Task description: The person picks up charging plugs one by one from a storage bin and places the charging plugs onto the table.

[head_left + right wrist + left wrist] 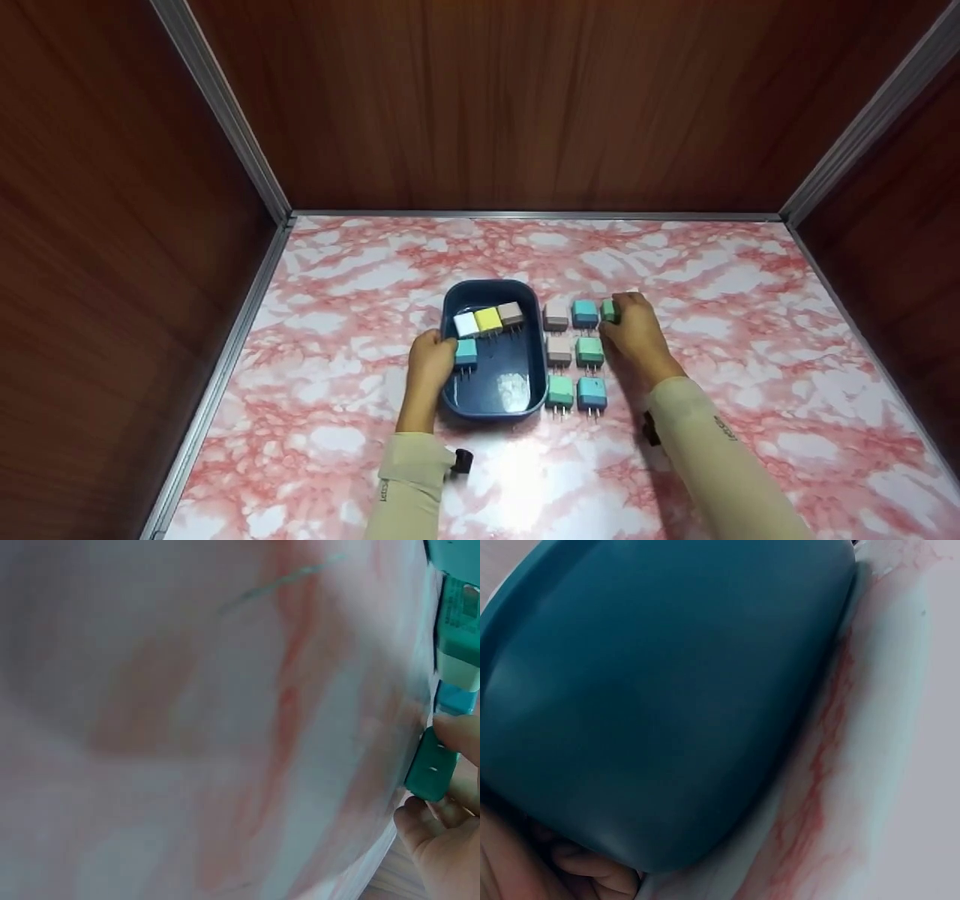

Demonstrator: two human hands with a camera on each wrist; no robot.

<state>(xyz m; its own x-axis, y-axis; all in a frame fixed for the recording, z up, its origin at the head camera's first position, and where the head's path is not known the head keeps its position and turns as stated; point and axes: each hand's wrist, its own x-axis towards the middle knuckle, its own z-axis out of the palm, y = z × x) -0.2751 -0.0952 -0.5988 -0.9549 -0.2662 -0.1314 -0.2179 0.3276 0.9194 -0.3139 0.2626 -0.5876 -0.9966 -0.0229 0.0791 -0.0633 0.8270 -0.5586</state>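
Note:
My left hand grips the left rim of a dark blue plastic tray, thumb over the edge and fingers curled against its outer wall. Inside the tray, a light blue pronged plug block sits right by the thumb. A white block, a yellow block and a beige-brown block form a row toward the tray's far end. To the right of the tray, my right hand pinches a small green plug block between thumb and fingers, low at the marbled tabletop.
Between tray and right hand stand two columns of pronged blocks, among them a blue block, a mint green block and a front blue block. Brown wood-look panels wall in the red-and-white tabletop at the back and sides.

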